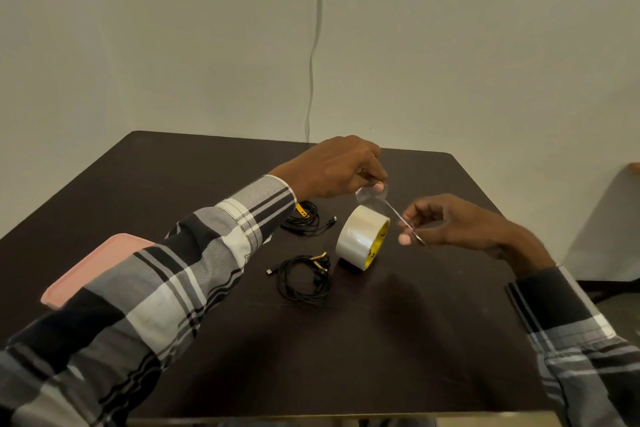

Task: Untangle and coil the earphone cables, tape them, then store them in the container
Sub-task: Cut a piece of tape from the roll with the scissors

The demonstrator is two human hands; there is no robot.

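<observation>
A clear strip of tape [391, 206] is stretched in the air above the tape roll [362, 236], which stands on edge on the dark table [381, 340]. My left hand [332, 168] pinches the strip's far end. My right hand [450, 222] pinches its near end between thumb and fingers. A coiled black earphone cable with gold earbuds [304, 279] lies in front of the roll. A second coiled black cable with a yellow tag [306, 218] lies behind it, partly under my left wrist.
A pink tray or container [86, 270] sits at the table's left edge, partly hidden by my left sleeve. A thin cable [313, 45] hangs down the wall behind the table. The table's right edge drops to the floor.
</observation>
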